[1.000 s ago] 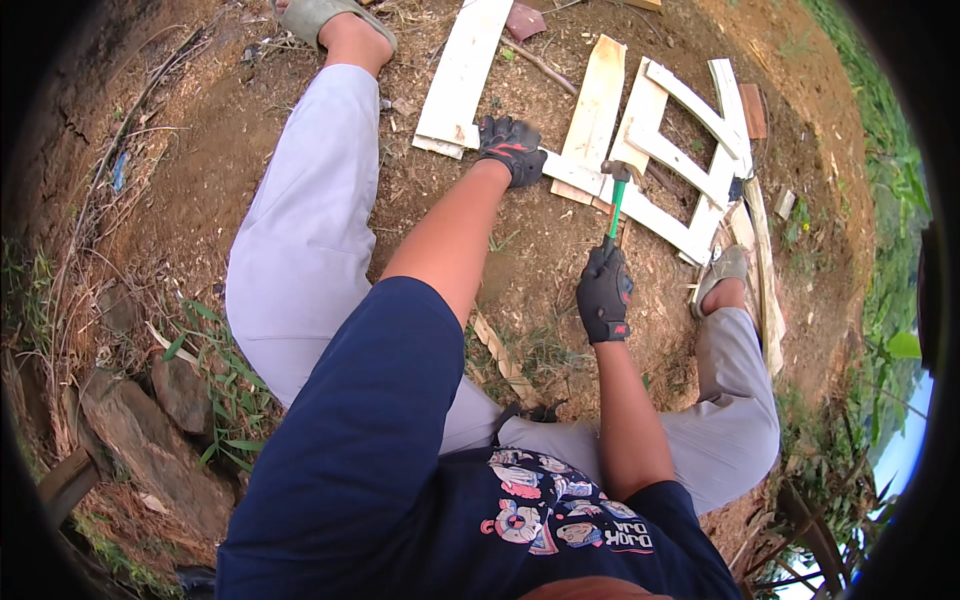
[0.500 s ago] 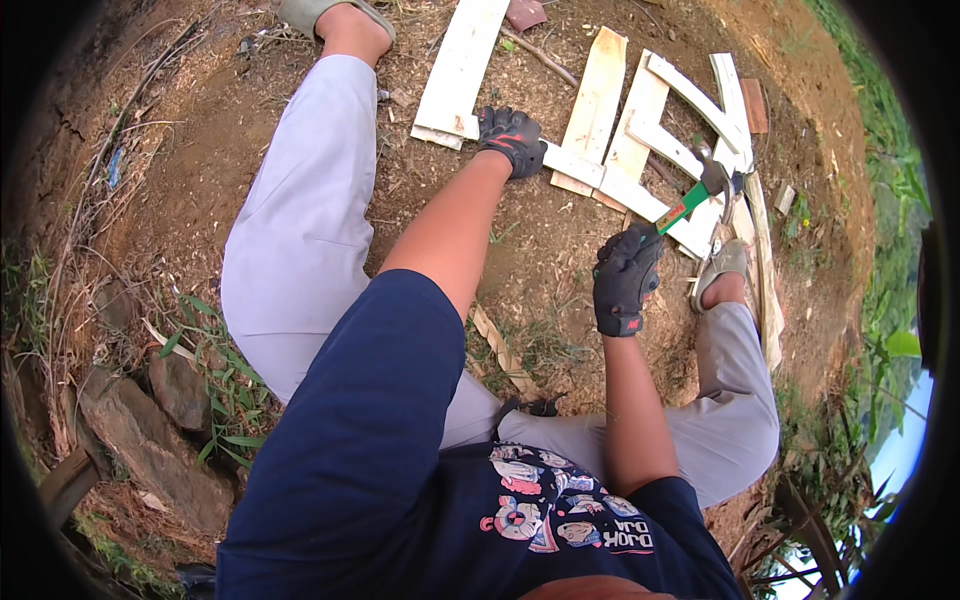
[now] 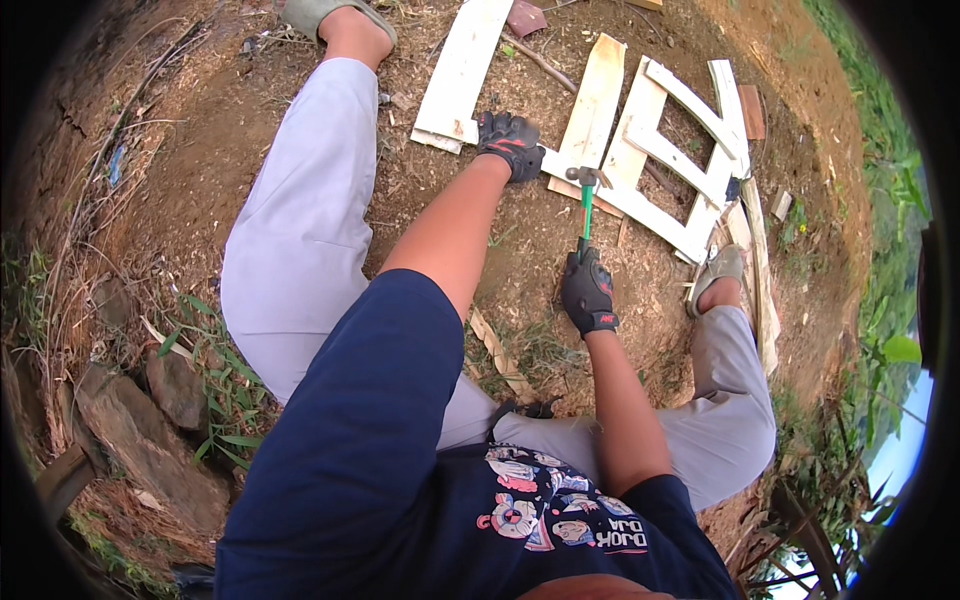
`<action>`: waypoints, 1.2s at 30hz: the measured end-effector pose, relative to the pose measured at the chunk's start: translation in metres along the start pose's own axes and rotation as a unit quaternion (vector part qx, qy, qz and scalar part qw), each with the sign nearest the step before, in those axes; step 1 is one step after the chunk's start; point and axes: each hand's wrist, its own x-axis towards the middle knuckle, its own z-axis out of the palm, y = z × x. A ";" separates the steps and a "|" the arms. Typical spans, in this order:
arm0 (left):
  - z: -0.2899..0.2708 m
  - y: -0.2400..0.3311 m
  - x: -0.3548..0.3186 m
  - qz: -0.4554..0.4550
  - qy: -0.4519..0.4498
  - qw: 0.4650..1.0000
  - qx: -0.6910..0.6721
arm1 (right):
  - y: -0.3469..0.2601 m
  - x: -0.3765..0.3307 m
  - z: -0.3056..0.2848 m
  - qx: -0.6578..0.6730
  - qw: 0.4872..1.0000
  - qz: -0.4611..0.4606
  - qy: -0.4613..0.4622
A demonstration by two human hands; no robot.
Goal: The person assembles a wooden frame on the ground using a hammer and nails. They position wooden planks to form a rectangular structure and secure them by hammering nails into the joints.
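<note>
Both my hands wear black work gloves with red marks. My left hand (image 3: 510, 145) is closed around the left end of a long pale wooden slat (image 3: 655, 213), where it meets a wide upright board (image 3: 462, 75). A claw hammer (image 3: 586, 205) with a green handle is in my right hand (image 3: 588, 290), gripped low on the handle. Its metal head is over the slat, beside a pointed board (image 3: 597, 95); whether it touches the wood I cannot tell. The slat runs across the lower ends of several boards. My left fingertips are partly hidden.
To the right, a curved wooden strip (image 3: 695, 105) and a shorter crosspiece (image 3: 680, 165) join two boards. Long loose strips (image 3: 763, 285) lie by my right foot (image 3: 718, 280). Reddish fragments (image 3: 526, 17) and wood chips litter the dirt. Rocks (image 3: 150, 450) lie at the lower left.
My right hand has moved left and slightly down. The hammer head has swung from the right end of the frame to the slat's middle. My left hand stays in place.
</note>
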 end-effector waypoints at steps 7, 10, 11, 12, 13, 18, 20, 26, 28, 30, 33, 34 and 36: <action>0.001 -0.013 -0.005 -0.002 -0.013 1.000 0.000 | -0.004 0.002 -0.039 0.286 0.931 0.006 0.228; -0.001 -0.001 -0.001 0.001 0.010 1.000 0.004 | 0.013 0.004 0.006 0.009 0.924 -0.159 0.348; 0.002 -0.003 -0.002 -0.003 0.015 1.000 0.006 | -0.002 -0.001 0.005 0.029 0.991 -0.072 0.110; 0.004 -0.004 -0.002 -0.006 0.013 1.000 0.003 | -0.012 -0.005 -0.001 0.024 0.996 -0.041 0.071; 0.007 -0.006 -0.003 -0.008 0.011 1.000 0.001 | -0.024 -0.009 -0.013 0.021 0.999 -0.009 0.033; 0.009 -0.015 -0.002 0.000 0.026 1.000 0.008 | -0.029 -0.010 -0.027 0.180 0.946 -0.100 0.250; 0.010 -0.005 -0.002 0.000 0.053 0.999 0.006 | -0.017 -0.006 -0.016 0.143 0.940 -0.111 0.289; 0.010 -0.011 0.000 -0.001 0.044 0.999 0.007 | -0.028 -0.011 -0.023 0.133 0.981 -0.019 0.140; 0.006 -0.013 0.005 0.000 0.023 1.000 0.007 | -0.031 -0.006 -0.036 0.164 0.956 -0.060 0.236; 0.011 -0.013 -0.003 -0.003 0.027 1.000 0.008 | -0.023 -0.007 -0.030 0.147 0.959 -0.084 0.228; 0.008 -0.005 -0.001 -0.006 0.026 1.000 0.002 | -0.021 -0.009 -0.010 0.012 1.000 0.004 0.025; 0.005 -0.005 0.000 -0.006 0.017 1.000 0.001 | -0.023 -0.009 -0.014 0.008 0.999 -0.006 0.034; 0.001 -0.001 -0.001 -0.001 0.006 1.000 0.001 | -0.021 -0.008 -0.030 0.024 0.998 -0.016 0.058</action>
